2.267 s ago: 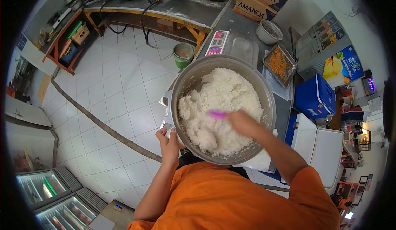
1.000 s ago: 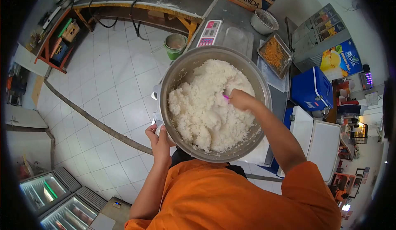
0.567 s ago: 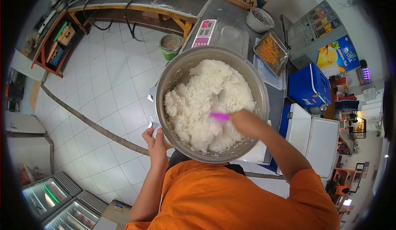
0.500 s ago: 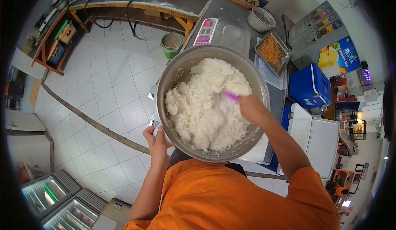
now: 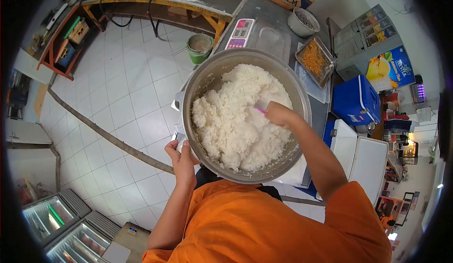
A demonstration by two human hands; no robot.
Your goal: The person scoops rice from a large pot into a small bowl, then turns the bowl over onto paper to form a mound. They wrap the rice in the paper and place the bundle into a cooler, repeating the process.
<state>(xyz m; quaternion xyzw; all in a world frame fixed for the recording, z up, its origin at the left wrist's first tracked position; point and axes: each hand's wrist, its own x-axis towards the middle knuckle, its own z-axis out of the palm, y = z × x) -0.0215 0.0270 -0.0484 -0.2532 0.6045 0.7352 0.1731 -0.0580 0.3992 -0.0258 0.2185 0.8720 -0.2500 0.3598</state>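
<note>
A large round metal pot point(image 5: 296, 161) holds a big heap of white rice point(image 5: 231, 116). My right hand point(image 5: 279, 114) is closed round a purple utensil point(image 5: 259, 109) whose far end is down in the rice, right of the heap's middle. At the pot's lower left outer side, my left hand point(image 5: 181, 158) has its fingers bent, thumb raised, around something whitish close to the pot's handle; what it is I cannot make out.
Behind the pot stand a scale point(image 5: 241, 33), a metal bowl point(image 5: 303, 22) and a tray of orange crumbs point(image 5: 315, 62). A blue cooler point(image 5: 355, 100) and an open white cooler point(image 5: 365, 161) are at the right. A green bucket point(image 5: 199, 47) stands on the floor.
My right hand has shifted slightly left and up with the utensil, deeper at the rice. The rice near it has been displaced. My left hand stays beside the pot.
</note>
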